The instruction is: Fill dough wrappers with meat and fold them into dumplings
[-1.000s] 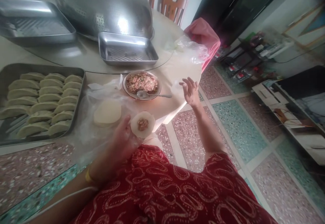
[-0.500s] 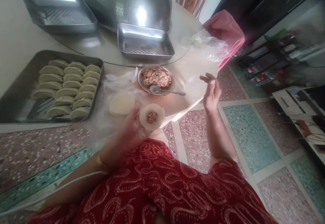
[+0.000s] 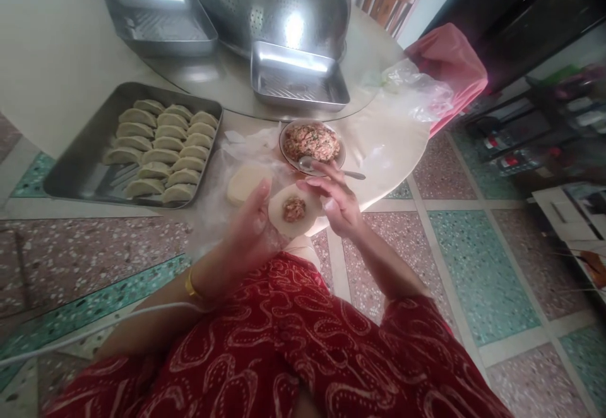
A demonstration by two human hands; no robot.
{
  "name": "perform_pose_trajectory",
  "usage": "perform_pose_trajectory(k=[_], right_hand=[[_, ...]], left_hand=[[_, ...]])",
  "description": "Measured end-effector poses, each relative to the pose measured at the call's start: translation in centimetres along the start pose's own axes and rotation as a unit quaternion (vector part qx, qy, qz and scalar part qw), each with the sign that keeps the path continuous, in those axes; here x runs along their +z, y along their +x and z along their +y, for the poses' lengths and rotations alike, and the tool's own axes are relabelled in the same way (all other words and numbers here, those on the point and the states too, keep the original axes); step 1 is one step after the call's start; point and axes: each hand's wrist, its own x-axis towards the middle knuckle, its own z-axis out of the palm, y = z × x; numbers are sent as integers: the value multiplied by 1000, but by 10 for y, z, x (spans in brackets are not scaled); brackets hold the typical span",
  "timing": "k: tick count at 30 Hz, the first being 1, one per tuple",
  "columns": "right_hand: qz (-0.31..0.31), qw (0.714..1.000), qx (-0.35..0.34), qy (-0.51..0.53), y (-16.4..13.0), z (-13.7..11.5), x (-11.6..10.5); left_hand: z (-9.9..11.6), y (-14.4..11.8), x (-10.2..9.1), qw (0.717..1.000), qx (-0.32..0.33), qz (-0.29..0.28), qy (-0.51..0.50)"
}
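Observation:
A round dumpling wrapper [image 3: 280, 221] with a small mound of meat filling [image 3: 294, 209] at its centre lies in my left hand [image 3: 249, 225], whose thumb points up beside the wrapper's left edge. From the right, my right hand [image 3: 338, 202] has its fingers and thumb at the wrapper's upper right edge, taking hold of it. Just beyond, a bowl [image 3: 285, 160] of minced filling [image 3: 313, 140] has a spoon [image 3: 353, 175] resting across its near rim. A stack of plain wrappers [image 3: 243, 184] lies on a plastic bag [image 3: 215, 175], behind my left thumb.
At left, a metal tray [image 3: 88, 159] holds rows of folded dumplings [image 3: 165, 142]. Two smaller metal trays [image 3: 300, 93] [image 3: 165, 26] and a large perforated metal basin [image 3: 312, 1] stand farther back. A clear plastic bag [image 3: 416, 89] lies by a pink cloth [image 3: 454, 71] at right.
My right hand has come in from the right, away from the table's edge, to the wrapper. My left hand still holds the wrapper with its filling. The view has shifted left.

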Motion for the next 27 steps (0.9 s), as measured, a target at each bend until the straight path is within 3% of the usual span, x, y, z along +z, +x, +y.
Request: perform_pose_trajectory(k=[3,8,12,15,18,22,24,27], right_hand=[[2,1000,9,-15,-4,3,-4],[29,995,87,-29,-8,2,-8],[3,999,51,-12,-4,3,-5],[28,999,19,-8,-5,6,-7],[49,998,26,-34,-7,7,-8],[21,997,46,-59,-7,4,-4],[43,997,34,-55,-8,6,-8],[131,982,62,-120,-12,20,-34]], left_hand=[[3,0,-2,1000,-8,21,18],[5,1,1,999,17,49,18],[8,1,5,998,35,47,-2],[12,0,5,998,46,47,-18],[15,0,3,997,59,36,-20],[16,2,-1,998,59,13,-13],[17,2,-3,998,63,20,0],[20,2,-3,997,70,35,18]])
